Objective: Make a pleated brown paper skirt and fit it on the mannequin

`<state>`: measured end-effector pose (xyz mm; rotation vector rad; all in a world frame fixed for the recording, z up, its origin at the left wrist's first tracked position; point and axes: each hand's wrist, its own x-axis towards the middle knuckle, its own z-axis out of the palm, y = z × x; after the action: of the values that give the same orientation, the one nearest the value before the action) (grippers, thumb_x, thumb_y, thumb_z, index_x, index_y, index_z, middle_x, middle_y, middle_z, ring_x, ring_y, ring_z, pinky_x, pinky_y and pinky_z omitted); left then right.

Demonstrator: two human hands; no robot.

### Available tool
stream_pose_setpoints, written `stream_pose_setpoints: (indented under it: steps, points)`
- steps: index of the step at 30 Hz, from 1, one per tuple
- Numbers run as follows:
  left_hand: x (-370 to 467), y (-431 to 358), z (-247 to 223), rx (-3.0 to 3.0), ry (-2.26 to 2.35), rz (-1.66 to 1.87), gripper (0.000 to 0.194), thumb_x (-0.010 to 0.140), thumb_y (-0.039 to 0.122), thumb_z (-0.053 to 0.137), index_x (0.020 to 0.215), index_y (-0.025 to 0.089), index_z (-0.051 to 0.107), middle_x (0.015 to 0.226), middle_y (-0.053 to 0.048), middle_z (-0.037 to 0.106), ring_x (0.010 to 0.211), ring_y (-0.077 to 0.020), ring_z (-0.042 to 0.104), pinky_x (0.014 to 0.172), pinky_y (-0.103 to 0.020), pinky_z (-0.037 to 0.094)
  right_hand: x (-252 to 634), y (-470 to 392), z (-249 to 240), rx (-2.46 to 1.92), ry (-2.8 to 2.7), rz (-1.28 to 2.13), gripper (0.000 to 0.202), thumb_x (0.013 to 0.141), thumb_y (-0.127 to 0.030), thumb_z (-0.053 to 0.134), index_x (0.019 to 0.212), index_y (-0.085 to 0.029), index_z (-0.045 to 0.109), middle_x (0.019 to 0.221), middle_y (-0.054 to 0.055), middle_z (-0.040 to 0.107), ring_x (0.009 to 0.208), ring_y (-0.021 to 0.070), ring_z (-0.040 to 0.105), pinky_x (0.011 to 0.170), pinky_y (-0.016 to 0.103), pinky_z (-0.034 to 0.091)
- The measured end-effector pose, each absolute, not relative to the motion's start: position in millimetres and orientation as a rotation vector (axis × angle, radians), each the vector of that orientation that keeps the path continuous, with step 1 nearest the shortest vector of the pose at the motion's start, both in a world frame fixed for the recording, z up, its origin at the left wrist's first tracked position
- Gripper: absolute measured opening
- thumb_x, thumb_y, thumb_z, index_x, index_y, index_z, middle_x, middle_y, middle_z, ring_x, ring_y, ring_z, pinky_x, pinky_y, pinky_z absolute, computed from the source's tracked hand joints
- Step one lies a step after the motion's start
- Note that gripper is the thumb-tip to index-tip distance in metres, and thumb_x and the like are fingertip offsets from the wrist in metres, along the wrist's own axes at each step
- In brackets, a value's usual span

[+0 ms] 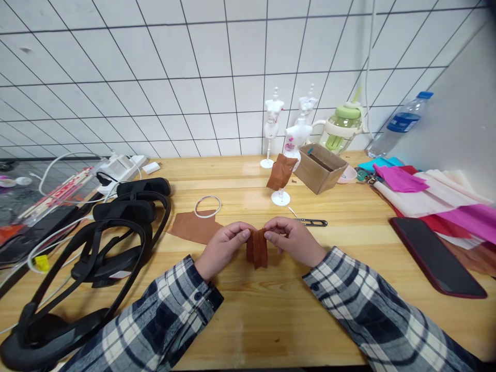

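Note:
Between my two hands hangs a small folded piece of brown cloth [257,250]. My left hand [227,245] pinches its upper left corner, and my right hand [292,240] pinches the upper right corner. Flat on the table left of my left hand lies a larger brown cloth [194,228], partly under a white ring [197,207]. Behind my hands, a white mini dress form [295,137] has a brown cloth piece [281,172] on its front. Black thread snips [315,222] lie just beyond my right hand.
Black headsets [127,248] and a white power strip [120,173] occupy the left. At the back are another dress form [272,121], a cardboard box [321,168], a green-lidded jug [343,126] and a bottle [403,124]. Coloured fabrics [414,199] and a phone [436,256] lie at right.

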<state>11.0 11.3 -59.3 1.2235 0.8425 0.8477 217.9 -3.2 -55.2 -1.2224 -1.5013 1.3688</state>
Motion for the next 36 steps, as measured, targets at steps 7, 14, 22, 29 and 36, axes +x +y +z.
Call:
stream_pose_setpoints:
  steps: [7, 14, 22, 29, 36]
  points:
    - [11.6, 11.8, -56.2, 1.266, 0.913, 0.864, 0.031, 0.084, 0.043, 0.064, 0.095, 0.015, 0.071, 0.088, -0.006, 0.067, 0.085, -0.0179, 0.059, 0.082, -0.031, 0.046, 219.1, -2.4, -58.9, -1.24, -1.612, 1.154, 0.019, 0.08, -0.037, 0.063, 0.086, -0.019, 0.065, 0.074, 0.001, 0.064, 0.058, 0.0113, 0.053, 0.052, 0.025, 0.047]
    - [11.5, 8.6, -52.2, 1.271, 0.845, 0.839, 0.031, 0.077, 0.036, 0.073, 0.101, 0.017, 0.069, 0.096, -0.006, 0.069, 0.087, -0.0177, 0.062, 0.081, -0.03, 0.049, 219.2, -2.0, -57.0, -1.269, -1.554, 1.123, 0.019, 0.081, -0.038, 0.061, 0.086, -0.019, 0.063, 0.067, -0.001, 0.06, 0.056, 0.0117, 0.052, 0.05, 0.024, 0.044]
    - [13.5, 6.6, -49.0, 1.645, 1.003, 0.865, 0.019, 0.082, 0.033, 0.066, 0.089, 0.016, 0.07, 0.087, -0.006, 0.072, 0.08, -0.0182, 0.065, 0.078, -0.03, 0.05, 219.7, -3.3, -55.9, -1.284, -1.585, 1.106, 0.018, 0.081, -0.036, 0.061, 0.086, -0.02, 0.063, 0.071, 0.0, 0.062, 0.058, 0.0122, 0.053, 0.051, 0.025, 0.046]
    - [11.5, 10.5, -51.3, 1.741, 1.209, 0.994, 0.018, 0.083, 0.032, 0.063, 0.085, 0.015, 0.07, 0.084, -0.006, 0.072, 0.078, -0.019, 0.065, 0.076, -0.03, 0.051, 220.1, -2.9, -55.1, -1.297, -1.547, 1.115, 0.02, 0.079, -0.038, 0.063, 0.085, -0.019, 0.063, 0.069, 0.0, 0.061, 0.055, 0.0113, 0.052, 0.049, 0.024, 0.045]
    - [13.0, 9.6, -49.2, 1.722, 1.141, 0.999, 0.019, 0.083, 0.031, 0.064, 0.093, 0.016, 0.069, 0.09, -0.007, 0.072, 0.083, -0.0189, 0.066, 0.079, -0.03, 0.051, 219.7, -2.4, -55.9, -1.284, -1.551, 1.12, 0.019, 0.079, -0.038, 0.062, 0.085, -0.019, 0.063, 0.067, 0.0, 0.06, 0.055, 0.0114, 0.053, 0.049, 0.024, 0.044]
